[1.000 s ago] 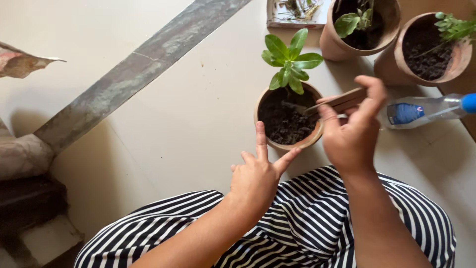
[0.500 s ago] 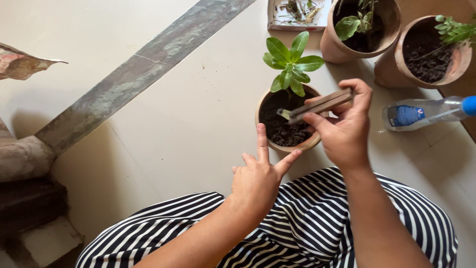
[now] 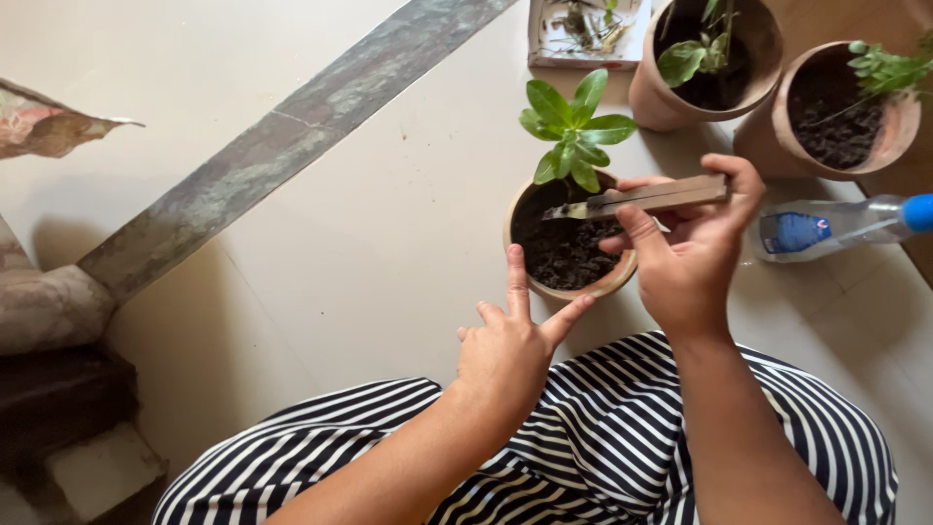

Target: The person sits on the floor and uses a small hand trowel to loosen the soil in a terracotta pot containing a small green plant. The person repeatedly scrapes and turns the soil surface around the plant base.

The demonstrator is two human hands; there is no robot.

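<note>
Taking the small clay pot as my landmark: far to its left I see a grey-green stone strip crossing the pale floor. Just below the pot's near rim, my left hand is spread wide, fingertips touching the pot and holding nothing. The pot itself holds dark soil and a leafy seedling at its far edge. Just right of it, my right hand is closed around a flat metal tool whose tip lies over the soil. I judge the soil-working is midway: seedling standing, surface rough. Further right lie a plastic bottle and two larger pots.
</note>
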